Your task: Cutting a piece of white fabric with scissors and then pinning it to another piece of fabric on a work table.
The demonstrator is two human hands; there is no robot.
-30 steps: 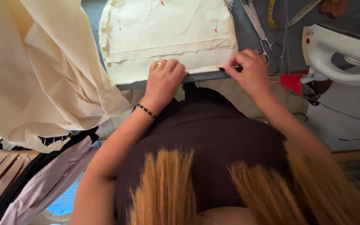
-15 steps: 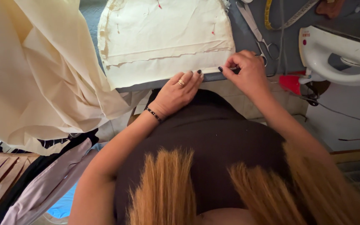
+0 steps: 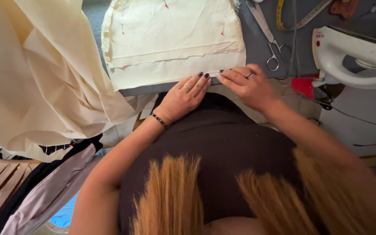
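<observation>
Now the left hand [image 3: 183, 96] has slid rightward along the near hem of the cream fabric piece [image 3: 175, 41] and sits just beside the right hand [image 3: 246, 85], where a second ago the two were well apart; both sets of fingers lie flat and released, pressing the folded edge rather than grasping it, so the crease looks to be worked toward its right end. The fabric piece lies on the grey worktop [image 3: 257, 43] at twelve o'clock, matte woven cotton with a frayed fold line and small red marks. At one o'clock lie steel scissors [image 3: 270, 39] and a yellow tape measure [image 3: 283, 13]; at two o'clock stands a white iron [image 3: 353, 58], smooth and rounded. A larger cream cloth [image 3: 31, 74] drapes in soft folds at nine o'clock.
</observation>
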